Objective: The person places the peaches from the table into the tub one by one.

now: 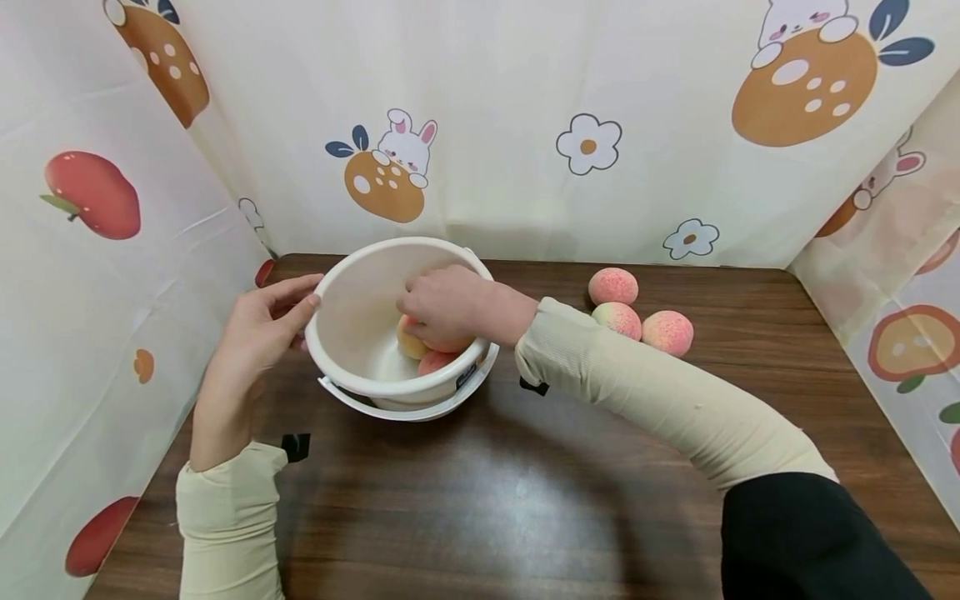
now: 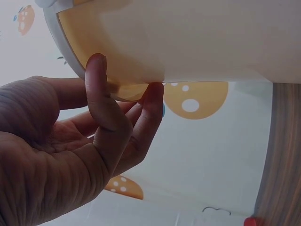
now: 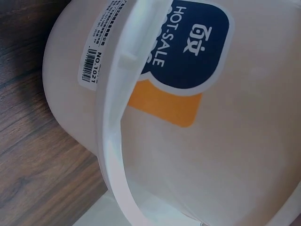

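Observation:
A white bucket (image 1: 352,333) with a handle stands on the table. My left hand (image 1: 255,333) pinches its rim at the left, with the thumb on top; the left wrist view shows the fingers (image 2: 150,103) against the outer wall. My right hand (image 1: 450,304) reaches inside over the bucket's right rim, fingers curled down at a yellow-orange peach (image 1: 410,342). More peaches lie under that hand, one of them a pink peach (image 1: 435,362) near the wall. The right fingertips are mostly hidden. In the right wrist view only the bucket's labelled outer wall (image 3: 211,136) and handle (image 3: 113,136) show.
Three pink peaches lie together on the wooden table (image 1: 525,500) to the right of the bucket: one at the back (image 1: 613,286), a paler one (image 1: 618,320) and one at the right (image 1: 667,333). A printed curtain (image 1: 510,167) surrounds the table's back and sides.

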Demonstrator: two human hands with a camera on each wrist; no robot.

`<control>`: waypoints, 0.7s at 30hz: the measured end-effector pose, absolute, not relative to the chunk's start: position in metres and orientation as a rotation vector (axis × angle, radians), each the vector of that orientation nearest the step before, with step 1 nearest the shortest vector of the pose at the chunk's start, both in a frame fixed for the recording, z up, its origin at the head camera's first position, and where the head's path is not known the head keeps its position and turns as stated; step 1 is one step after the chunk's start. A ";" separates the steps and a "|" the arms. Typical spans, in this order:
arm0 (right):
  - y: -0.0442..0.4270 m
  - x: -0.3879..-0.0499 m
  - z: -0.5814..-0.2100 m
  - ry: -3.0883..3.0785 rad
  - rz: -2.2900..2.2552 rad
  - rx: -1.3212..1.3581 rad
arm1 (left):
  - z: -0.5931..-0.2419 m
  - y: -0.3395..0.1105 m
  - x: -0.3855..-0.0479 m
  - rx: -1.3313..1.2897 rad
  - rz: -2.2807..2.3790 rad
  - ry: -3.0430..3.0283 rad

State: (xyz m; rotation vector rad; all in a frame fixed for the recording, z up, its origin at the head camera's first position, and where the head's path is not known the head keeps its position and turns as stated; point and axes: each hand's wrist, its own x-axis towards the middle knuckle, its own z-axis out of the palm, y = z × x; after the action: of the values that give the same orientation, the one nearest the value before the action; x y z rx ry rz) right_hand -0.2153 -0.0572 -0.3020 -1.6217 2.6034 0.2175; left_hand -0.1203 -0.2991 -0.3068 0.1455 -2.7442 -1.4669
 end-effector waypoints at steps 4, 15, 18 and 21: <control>-0.055 -0.216 -0.301 2.631 0.202 -1.653 | -0.306 -0.299 -0.121 0.131 -1.450 -2.755; -0.046 -0.217 -0.293 2.745 0.072 -1.785 | -0.308 -0.300 -0.121 0.124 -1.452 -2.756; -0.042 -0.218 -0.290 2.797 0.039 -1.818 | -0.308 -0.301 -0.121 0.120 -1.453 -2.750; -0.037 -0.219 -0.287 2.837 0.021 -1.839 | -0.307 -0.301 -0.121 0.113 -1.457 -2.737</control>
State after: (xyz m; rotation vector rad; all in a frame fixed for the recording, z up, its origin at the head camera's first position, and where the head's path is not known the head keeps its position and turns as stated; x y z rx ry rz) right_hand -0.2190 -0.0375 -0.2866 -1.8394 2.8366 0.0210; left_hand -0.1214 -0.3009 -0.3069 0.1129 -2.7365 -1.4565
